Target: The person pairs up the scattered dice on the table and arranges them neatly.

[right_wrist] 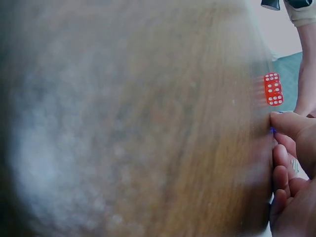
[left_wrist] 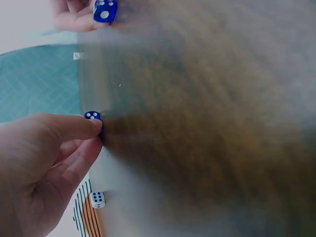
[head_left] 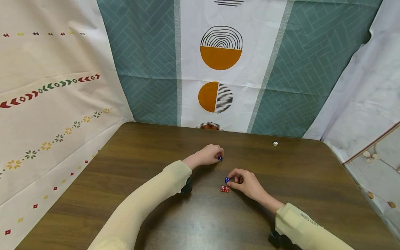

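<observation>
Blue die [head_left: 220, 159] sits pinched in the left hand [head_left: 208, 155]; the right hand [head_left: 247, 183] pinches a second die [head_left: 227, 180], red dice [head_left: 223, 188] just beside its thumb.

The blue dice [left_wrist: 92, 115] in my left grip [head_left: 207, 155] and right grip [head_left: 247, 182] look glossy plastic, like the red dice [right_wrist: 274, 90] beside the right; beneath, smooth wood-grained counter [head_left: 203, 218]; beyond, creased cloth [head_left: 147, 59].
</observation>
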Available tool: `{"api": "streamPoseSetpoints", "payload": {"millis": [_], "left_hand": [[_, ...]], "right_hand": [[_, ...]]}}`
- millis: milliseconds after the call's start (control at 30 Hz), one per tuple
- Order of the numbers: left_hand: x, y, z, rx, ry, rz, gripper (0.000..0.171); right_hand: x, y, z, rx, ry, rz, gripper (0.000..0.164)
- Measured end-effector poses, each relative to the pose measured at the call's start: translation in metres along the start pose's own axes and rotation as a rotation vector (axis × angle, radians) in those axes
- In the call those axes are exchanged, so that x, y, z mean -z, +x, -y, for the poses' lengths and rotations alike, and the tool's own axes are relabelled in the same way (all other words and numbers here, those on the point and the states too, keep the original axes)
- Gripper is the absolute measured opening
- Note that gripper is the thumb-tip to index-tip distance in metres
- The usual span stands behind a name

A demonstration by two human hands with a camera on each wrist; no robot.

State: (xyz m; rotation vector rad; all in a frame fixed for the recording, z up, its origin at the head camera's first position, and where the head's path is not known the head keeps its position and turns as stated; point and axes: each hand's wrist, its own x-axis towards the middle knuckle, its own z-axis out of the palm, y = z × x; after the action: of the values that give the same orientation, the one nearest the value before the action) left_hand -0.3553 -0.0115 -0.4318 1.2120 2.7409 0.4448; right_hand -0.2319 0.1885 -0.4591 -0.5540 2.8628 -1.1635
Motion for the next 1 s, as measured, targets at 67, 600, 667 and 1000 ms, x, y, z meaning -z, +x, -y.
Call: {"api": "streamPoseSetpoints", "payload": {"millis": [67,600,667,1000], "left_hand": [[-0.001,-0.004,-0.001,0.002,-0.017,-0.003,0.014],[-0.011,-0.024,-0.005,0.085,-0.239,-0.11,0.015],[-0.012,-0.026,-0.004,0.1,-0.252,-0.131,0.014],[-0.018,-0.04,-0.008,0.098,-0.23,-0.167,0.01]], "right_hand": [[0.0,0.0,0.0,-0.005,0.004,0.0,0.015],[0.0,0.0,0.001,-0.01,-0.004,0.005,0.015],[0.0,0.001,0.001,-0.012,-0.003,0.005,0.015],[-0.001,0.001,0.001,-0.013,-0.009,-0.001,0.015]]}}
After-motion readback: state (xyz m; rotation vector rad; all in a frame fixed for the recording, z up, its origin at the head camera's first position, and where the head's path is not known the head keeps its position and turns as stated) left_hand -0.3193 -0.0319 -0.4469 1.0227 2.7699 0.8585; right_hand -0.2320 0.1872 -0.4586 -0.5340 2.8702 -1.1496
